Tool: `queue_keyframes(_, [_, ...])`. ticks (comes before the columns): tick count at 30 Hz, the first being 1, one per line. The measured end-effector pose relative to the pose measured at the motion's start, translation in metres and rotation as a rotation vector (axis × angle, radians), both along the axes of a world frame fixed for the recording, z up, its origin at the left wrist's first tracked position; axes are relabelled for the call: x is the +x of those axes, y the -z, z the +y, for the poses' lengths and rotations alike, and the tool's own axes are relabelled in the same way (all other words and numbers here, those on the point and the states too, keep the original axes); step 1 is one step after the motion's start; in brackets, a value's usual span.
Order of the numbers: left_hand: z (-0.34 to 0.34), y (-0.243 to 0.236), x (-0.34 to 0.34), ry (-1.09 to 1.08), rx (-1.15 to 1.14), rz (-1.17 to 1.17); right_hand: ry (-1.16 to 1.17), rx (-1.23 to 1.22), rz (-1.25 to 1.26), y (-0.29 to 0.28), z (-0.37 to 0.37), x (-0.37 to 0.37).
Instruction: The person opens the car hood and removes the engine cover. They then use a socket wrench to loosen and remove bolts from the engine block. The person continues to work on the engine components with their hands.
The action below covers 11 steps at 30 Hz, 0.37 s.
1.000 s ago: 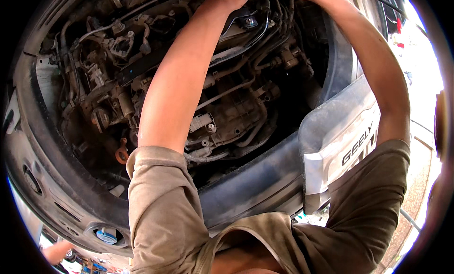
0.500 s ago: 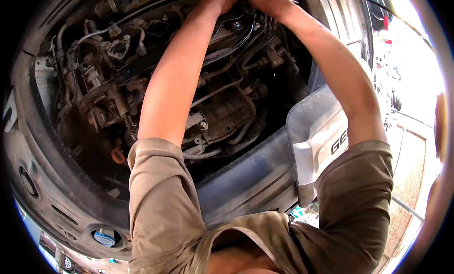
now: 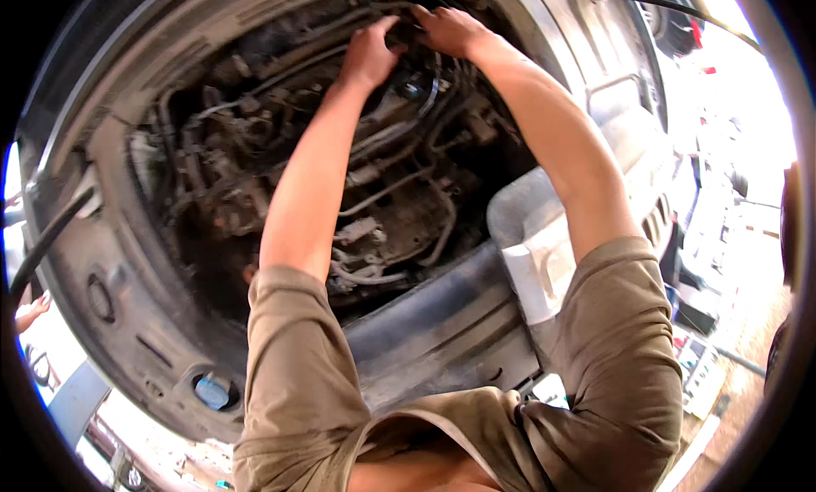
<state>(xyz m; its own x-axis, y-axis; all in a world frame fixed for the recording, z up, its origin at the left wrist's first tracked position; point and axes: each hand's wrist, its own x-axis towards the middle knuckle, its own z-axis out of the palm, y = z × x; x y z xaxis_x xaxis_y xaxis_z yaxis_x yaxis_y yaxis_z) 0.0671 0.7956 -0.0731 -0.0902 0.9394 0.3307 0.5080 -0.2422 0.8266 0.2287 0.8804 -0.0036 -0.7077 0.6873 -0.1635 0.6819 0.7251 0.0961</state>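
Note:
Both my arms reach over the open engine bay to its far side. My left hand (image 3: 371,55) is at the far middle of the engine (image 3: 382,203), its fingers curled toward dark parts there. Facing it from the right, my right hand (image 3: 454,31) has its thumb and fingers bent round the same dark spot. What the fingertips grip is too dark and blurred to make out. Just below the hands run dark hoses (image 3: 433,88) and metal pipes.
A grey plastic cover (image 3: 518,212) lies at the right, by my right forearm. The body panel at the left has a blue cap (image 3: 211,393) in a round opening. Dark support rods (image 3: 51,241) stand at the left and upper right (image 3: 671,5). Another person's hand (image 3: 34,309) shows at the far left.
The view has shifted, so my hands, cut off at the top edge before, now show whole. Another person's hand has come into view at the left.

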Motion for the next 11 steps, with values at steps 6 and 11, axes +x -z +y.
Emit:
queue_keyframes(6, [-0.118,-0.078,-0.021,-0.040,-0.216,-0.100,0.082,-0.012,0.260,-0.029,0.027,0.003])
queue_keyframes(11, [-0.230,-0.122,0.011,-0.157,-0.275,-0.156,-0.126,-0.171,0.259,-0.142,-0.049,0.010])
